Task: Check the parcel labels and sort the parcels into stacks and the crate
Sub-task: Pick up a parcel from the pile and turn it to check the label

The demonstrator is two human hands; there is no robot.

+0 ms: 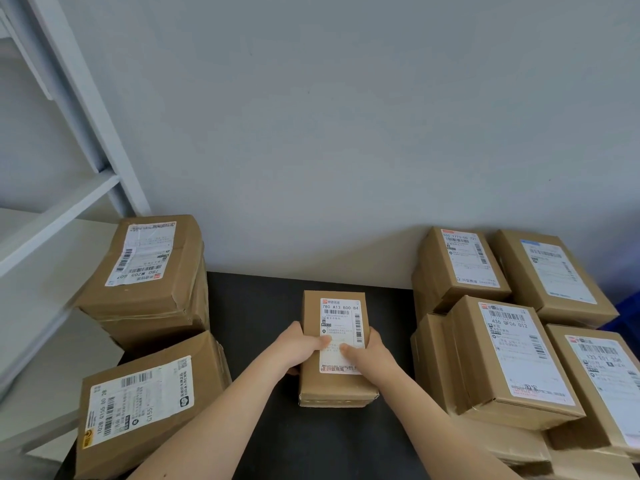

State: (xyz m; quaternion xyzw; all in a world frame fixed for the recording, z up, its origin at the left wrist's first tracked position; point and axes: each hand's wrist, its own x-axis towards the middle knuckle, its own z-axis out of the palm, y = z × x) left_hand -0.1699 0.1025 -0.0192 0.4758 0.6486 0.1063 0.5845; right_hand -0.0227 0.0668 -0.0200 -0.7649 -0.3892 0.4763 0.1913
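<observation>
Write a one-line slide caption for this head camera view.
Left hand and right hand grip a labelled parcel on the dark table between other parcels.

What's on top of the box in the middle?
A white label is stuck on the middle box, with the left hand and right hand gripping its sides, thumbs on the label. The thumbs hide some print.

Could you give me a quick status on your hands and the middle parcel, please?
Left grip and right grip both hold the middle parcel, thumbs on its label. Label faces up. Left stacks, right stacks clear of it.
</observation>
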